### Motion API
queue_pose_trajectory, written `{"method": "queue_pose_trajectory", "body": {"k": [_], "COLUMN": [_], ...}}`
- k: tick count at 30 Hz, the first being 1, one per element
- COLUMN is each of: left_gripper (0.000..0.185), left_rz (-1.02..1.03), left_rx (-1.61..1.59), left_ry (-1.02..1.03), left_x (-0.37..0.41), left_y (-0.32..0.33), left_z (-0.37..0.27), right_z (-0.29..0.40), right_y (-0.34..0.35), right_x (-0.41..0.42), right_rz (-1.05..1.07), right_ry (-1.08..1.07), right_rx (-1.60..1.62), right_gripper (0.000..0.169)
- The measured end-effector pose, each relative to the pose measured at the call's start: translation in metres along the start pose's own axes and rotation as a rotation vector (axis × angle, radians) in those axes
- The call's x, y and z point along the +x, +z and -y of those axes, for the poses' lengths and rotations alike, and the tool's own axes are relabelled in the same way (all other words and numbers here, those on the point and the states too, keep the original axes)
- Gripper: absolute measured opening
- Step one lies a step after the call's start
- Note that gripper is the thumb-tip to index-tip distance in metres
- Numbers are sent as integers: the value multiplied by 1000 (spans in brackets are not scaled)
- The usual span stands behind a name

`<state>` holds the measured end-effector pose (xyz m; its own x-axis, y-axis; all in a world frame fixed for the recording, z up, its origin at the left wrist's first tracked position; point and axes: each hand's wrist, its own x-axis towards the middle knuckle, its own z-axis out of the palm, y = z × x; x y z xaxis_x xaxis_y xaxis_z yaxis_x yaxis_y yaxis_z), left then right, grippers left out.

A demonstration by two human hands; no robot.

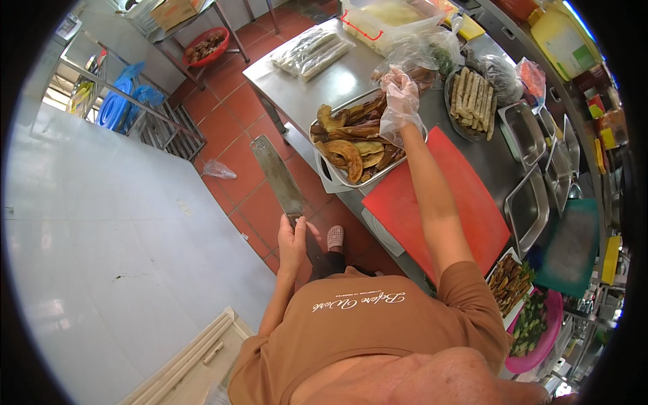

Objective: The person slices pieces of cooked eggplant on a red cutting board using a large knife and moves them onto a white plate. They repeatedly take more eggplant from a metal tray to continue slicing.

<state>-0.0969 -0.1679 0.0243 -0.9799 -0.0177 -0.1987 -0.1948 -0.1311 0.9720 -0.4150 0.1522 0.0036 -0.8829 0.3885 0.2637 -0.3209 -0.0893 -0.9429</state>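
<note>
My left hand [292, 243], bare, grips the handle of a wide-bladed kitchen knife [277, 174], its blade pointing away from me over the floor. My right hand [401, 93] wears a clear plastic glove and reaches over the far right part of a metal tray [377, 178]. Browned, glossy pieces of cooked meat [346, 156] fill the tray. The gloved fingers are bunched near reddish-brown meat [422, 77] by a clear plastic bag; whether they hold a piece I cannot tell. A red cutting board [450, 192] lies under my right forearm, next to the tray.
On the steel table [324, 91] are wrapped white rolls [316, 53], a plastic tub [390, 25] and a plate of stacked pale sticks [472, 101]. Metal pans [527, 210] and a green board [569, 248] lie right. A pink basket [549, 334] of greens sits lower right.
</note>
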Motion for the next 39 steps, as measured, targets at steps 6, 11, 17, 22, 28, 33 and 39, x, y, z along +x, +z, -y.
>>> {"method": "queue_pose_trajectory", "body": {"k": [6, 11, 17, 22, 28, 33, 39], "left_gripper": [18, 20, 24, 22, 21, 22, 24], "left_rz": [54, 95, 94, 69, 40, 28, 91], "left_rx": [-9, -11, -14, -1, 2, -5, -21], "left_ry": [56, 55, 54, 37, 18, 42, 55], "left_x": [4, -8, -33, -33, -25, -12, 6], "left_y": [22, 44, 45, 38, 28, 15, 17], "left_z": [-16, -14, 0, 4, -8, -10, -21], "right_z": [28, 53, 52, 50, 52, 47, -27], "right_y": [-29, -51, -34, 34, 109, 120, 49], "right_x": [-8, -4, -28, -58, -94, -103, -54], "right_rz": [-72, -49, 257, 512, 615, 478, 372], "right_ry": [-31, -255, -578, -328, 28, 203, 199], "right_rx": [76, -273, -887, -900, -1288, -1218, -562], "right_gripper": [38, 30, 20, 30, 81, 75, 54]}}
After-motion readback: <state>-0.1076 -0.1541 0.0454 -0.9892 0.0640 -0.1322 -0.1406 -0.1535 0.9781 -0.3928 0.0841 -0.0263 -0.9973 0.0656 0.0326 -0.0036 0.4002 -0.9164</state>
